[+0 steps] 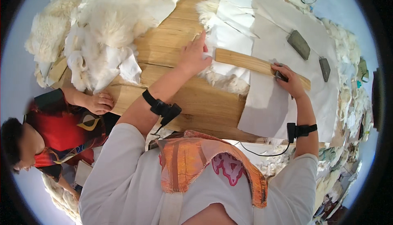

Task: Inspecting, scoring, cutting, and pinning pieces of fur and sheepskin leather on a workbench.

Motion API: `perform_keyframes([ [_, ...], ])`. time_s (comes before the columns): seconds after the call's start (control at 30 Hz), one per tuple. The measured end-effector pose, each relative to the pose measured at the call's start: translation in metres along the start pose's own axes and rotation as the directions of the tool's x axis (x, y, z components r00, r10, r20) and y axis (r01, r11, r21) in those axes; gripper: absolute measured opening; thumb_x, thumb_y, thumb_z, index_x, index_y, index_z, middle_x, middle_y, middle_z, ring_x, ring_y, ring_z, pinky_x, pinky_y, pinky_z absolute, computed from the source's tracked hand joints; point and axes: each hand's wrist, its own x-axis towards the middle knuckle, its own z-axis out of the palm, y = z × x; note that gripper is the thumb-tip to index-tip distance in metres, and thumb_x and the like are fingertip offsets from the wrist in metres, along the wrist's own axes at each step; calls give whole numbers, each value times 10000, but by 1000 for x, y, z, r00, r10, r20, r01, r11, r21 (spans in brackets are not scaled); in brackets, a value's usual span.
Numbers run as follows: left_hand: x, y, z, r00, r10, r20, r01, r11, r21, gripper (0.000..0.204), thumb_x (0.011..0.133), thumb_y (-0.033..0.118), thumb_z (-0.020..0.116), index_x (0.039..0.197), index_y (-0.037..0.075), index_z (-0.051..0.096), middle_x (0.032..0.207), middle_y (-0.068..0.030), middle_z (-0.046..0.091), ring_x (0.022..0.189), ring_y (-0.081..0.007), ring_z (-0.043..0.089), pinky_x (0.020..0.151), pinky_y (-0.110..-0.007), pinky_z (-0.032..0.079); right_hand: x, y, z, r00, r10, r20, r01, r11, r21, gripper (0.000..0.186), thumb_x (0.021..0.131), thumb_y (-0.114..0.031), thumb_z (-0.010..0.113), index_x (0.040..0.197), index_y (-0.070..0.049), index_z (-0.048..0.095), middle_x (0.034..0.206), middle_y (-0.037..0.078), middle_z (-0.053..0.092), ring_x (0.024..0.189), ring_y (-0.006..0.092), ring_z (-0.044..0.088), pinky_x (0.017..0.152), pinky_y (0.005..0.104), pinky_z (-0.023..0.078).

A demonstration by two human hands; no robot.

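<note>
My left hand reaches over the wooden table with its index finger stretched out, at the left edge of a white-skinned fur pelt. My right hand rests on a flat wooden strip, its fingers closed round a small dark object whose kind I cannot make out. The strip lies across the pelt and a large pale sheet, its left end close to my left hand. Cream fur shows along the pelt's left and near edges.
Two dark grey blocks lie on the sheet at the right. Fluffy cream pelts are heaped on the table at the far left. A person in red and black sits at the left, one hand on the table edge. More fleece lines the right side.
</note>
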Motion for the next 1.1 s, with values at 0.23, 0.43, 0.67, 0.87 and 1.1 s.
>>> perform_keyframes([
  [0.23, 4, 1, -2, 999, 50, 12, -51, 994, 98, 1040, 787, 267, 720, 1614, 32, 136, 1115, -51, 599, 1125, -270, 538, 1029, -476, 356, -1, -8, 5, 998, 44, -54, -48, 996, -78, 567, 813, 49, 672, 1346, -142, 635, 1330, 97, 632, 1216, 282, 616, 1043, 360, 479],
  [0.43, 5, -7, 1, 995, 95, -4, -95, 995, 26, 1019, 788, 275, 721, 1623, 98, 164, 1082, -79, 584, 1088, -297, 539, 1000, -489, 365, 17, -64, 10, 954, 59, -293, -72, 997, -34, 552, 840, -44, 715, 1373, -154, 624, 1157, 134, 663, 1051, 295, 650, 953, 378, 513],
  [0.67, 6, -13, 0, 976, 215, 42, -219, 965, 148, 836, 812, 304, 716, 1555, 134, 374, 1138, -90, 575, 1124, -321, 539, 1011, -494, 351, 128, -152, 110, 829, 162, -536, -229, 972, -60, 616, 836, -463, 689, 1391, -206, 616, 1089, 131, 653, 989, 327, 685, 847, 427, 551],
  [0.87, 8, -21, 2, 961, 278, 15, -277, 949, 151, 820, 810, 297, 737, 1535, 117, 398, 1165, -107, 552, 1154, -304, 524, 990, -484, 354, 176, -165, 143, 810, 243, -534, -372, 916, -148, 639, 821, -480, 674, 1418, -271, 583, 1102, 88, 631, 903, 308, 704, 768, 454, 567],
  [1.1, 10, -29, -2, 951, 301, 67, -300, 953, -33, 786, 819, 279, 717, 1519, 93, 413, 1151, -108, 546, 1129, -299, 528, 964, -472, 355, 179, -156, 146, 842, 193, -504, -358, 898, -254, 640, 814, -484, 684, 1414, -287, 581, 1079, 80, 620, 899, 311, 703, 745, 458, 570],
])
